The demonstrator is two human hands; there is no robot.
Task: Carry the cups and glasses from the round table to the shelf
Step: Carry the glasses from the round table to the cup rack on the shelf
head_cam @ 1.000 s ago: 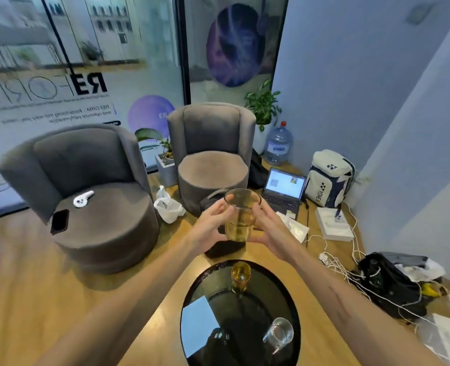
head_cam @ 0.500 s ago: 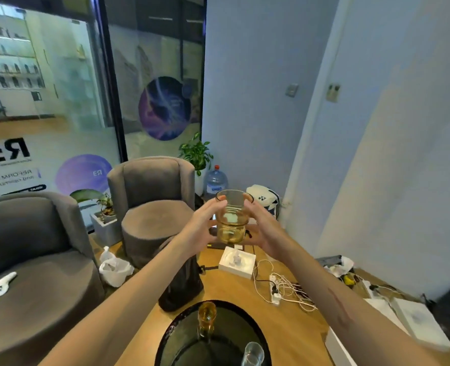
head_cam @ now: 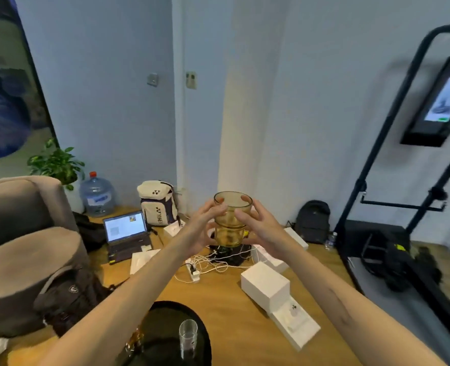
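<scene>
**Amber glass held up in both hands**

A tall amber-tinted tumbler of clear glass is upright in mid-air at the centre of the view, above the wooden floor. It is see-through, with a round open rim, a ridge about halfway down its wall and a thicker base; whether it holds liquid cannot be told. The left hand wraps its 9 o'clock side, fingers curled round the wall and one fingertip showing through the glass at the rim. The right hand wraps its 3 o'clock side the same way, thumb toward the camera. Both hands grip the one tumbler between them.

At 6 o'clock, at the bottom edge, lies the round black glossy table. On it stands one small clear drinking glass, upright, and at its 9 o'clock a second amber glass, mostly hidden by the left forearm.

Counted: two amber glasses, one clear glass, two hands. On the floor around: one open laptop at 9 o'clock of the tumbler, one white backpack at 10 o'clock, one black backpack at 3 o'clock, one water jug, and several white boxes toward 5 o'clock. A tangle of white cables lies just below the tumbler.
</scene>
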